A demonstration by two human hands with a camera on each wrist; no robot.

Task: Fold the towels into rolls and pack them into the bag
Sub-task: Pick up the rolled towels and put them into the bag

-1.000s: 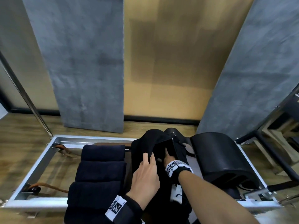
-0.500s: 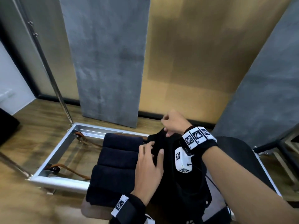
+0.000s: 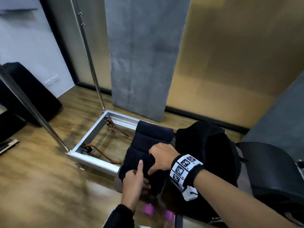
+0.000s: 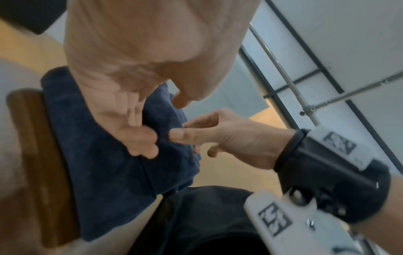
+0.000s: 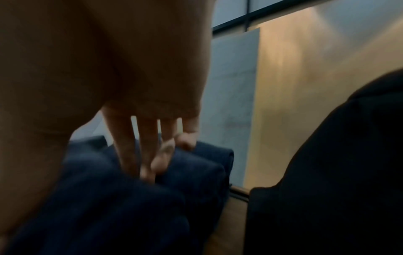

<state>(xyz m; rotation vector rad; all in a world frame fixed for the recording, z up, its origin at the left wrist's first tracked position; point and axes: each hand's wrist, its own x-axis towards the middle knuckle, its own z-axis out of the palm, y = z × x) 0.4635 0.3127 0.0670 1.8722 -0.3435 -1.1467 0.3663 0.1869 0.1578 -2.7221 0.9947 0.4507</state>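
The bag (image 3: 207, 145) stands slumped right of centre in the head view, and neither hand is on it now; a second ago both were at its mouth, and half a second ago my right hand was still up at its top edge. Just left of it, touching its side, the towels (image 3: 154, 131) lie as dark rolls stacked in a row on the worktop (image 4: 32, 155), none of them yet in the bag as far as I can see. Both hands have come across to the roll (image 3: 136, 157) third from the far end of the row, at lower centre of the frame. My right hand (image 3: 162, 157) is clamped over it from above: the fingers (image 5: 127, 155) dig down into the crease on its far side and the thumb spreads along the near side. My left hand (image 3: 133, 180) meets it from below in the picture, index finger laid straight along the cloth, the other fingers curled at the near edge; I cannot tell whether they grip anything. I take this to mean the bag is opened and I have turned to lifting the next roll, which will need both hands to stop it unwinding.
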